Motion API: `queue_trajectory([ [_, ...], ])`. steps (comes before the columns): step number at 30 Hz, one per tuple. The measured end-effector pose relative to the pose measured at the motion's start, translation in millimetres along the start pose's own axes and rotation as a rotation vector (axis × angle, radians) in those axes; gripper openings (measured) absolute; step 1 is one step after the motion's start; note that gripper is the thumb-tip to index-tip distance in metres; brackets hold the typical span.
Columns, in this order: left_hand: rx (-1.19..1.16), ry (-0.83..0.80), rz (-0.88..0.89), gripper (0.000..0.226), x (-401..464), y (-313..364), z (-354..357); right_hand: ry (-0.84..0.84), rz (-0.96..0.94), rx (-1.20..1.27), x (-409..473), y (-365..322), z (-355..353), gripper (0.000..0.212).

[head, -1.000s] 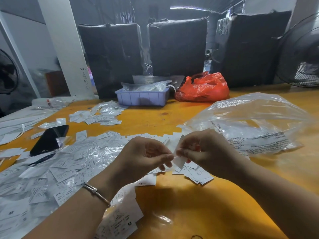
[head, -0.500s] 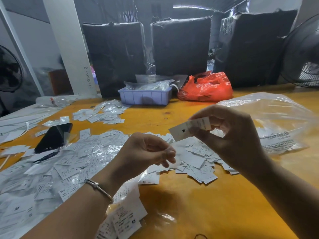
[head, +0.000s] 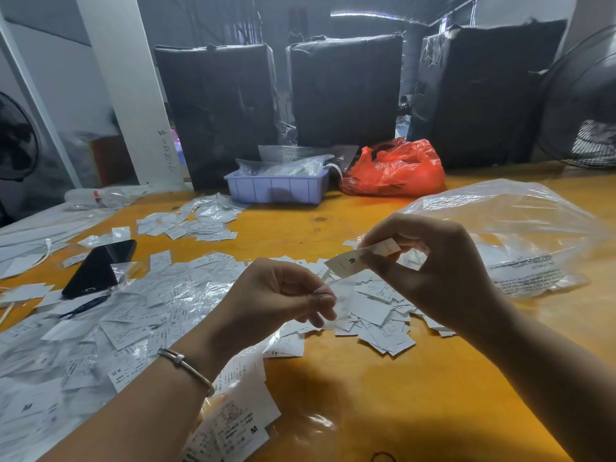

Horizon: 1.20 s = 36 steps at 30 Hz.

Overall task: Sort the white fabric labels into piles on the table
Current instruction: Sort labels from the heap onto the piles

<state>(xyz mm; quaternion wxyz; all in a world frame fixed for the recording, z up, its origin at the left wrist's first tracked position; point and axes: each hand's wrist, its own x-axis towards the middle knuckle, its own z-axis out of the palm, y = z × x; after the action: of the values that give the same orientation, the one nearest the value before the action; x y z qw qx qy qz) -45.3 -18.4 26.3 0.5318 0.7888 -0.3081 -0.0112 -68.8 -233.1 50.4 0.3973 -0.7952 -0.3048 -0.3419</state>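
Now up off the table rather than down among the heap: a single label, printed with an M, pinched by one end between thumb and fingertips of the right hand, remaining fingers curled loosely behind. A second ago, both hands low and close together over the loose pile, working one slip free; half a second ago, the right hand already raised with that slip. Since then, barely a shift: same height, label turned a little so the letter faces the camera. Left hand parted from the right and hanging just above the pile, fingers curled, thumb pressed against the forefinger; something pale and blurred at the fingertips, perhaps a second slip or a bit of clear wrapper, but impossible to tell whether anything is truly gripped there. Probably means the separating is done and the reading is under way, with size M deciding the destination. Likely candidates: the near stack by the left forearm, topped with an M label, or the broad spread to the left, mixed with clear film and showing both SX and M; a smaller far pile lies well apart toward the lilac tray. Plenty unsorted under the hands, so early-to-middle in the job by the look of it. Clear bag slumped just behind the right hand, worth avoiding on the way across.
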Motion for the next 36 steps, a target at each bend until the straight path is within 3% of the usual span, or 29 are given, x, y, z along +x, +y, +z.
queue_trajectory([
  [3, -0.014, 0.002, -0.005, 0.017, -0.3, 0.8, -0.6, 0.079, 0.054, -0.027, -0.8, 3.4, -0.9, 0.044],
  [5, -0.023, 0.005, 0.001, 0.02, -0.3, 1.7, -0.6, 0.102, 0.139, -0.011, -0.1, 5.8, -1.4, 0.04],
  [10, -0.03, 0.028, 0.01, 0.029, 0.5, 2.6, 0.6, -0.21, 0.325, 0.191, -1.6, 8.8, 7.6, 0.032],
  [13, -0.025, 0.041, 0.015, 0.029, 0.3, 2.4, 0.4, -0.29, 0.375, 0.298, -4.1, 11.0, 10.1, 0.028],
  [15, -0.011, 0.045, 0.018, 0.028, 0.0, 2.5, 0.9, -0.311, 0.365, 0.348, -4.0, 9.8, 9.6, 0.028],
  [19, 0.026, 0.04, 0.021, 0.026, 0.1, 2.8, 2.3, -0.259, 0.233, 0.199, -6.2, 3.1, 14.2, 0.036],
  [25, 0.272, 0.126, 0.132, 0.027, -1.0, 5.7, 5.3, -0.273, 0.302, 0.15, -7.6, 9.2, 16.8, 0.012],
  [36, 0.336, 0.103, 0.171, 0.029, -2.7, 10.5, 7.1, -0.272, 0.316, 0.173, -8.7, 7.3, 17.2, 0.012],
])
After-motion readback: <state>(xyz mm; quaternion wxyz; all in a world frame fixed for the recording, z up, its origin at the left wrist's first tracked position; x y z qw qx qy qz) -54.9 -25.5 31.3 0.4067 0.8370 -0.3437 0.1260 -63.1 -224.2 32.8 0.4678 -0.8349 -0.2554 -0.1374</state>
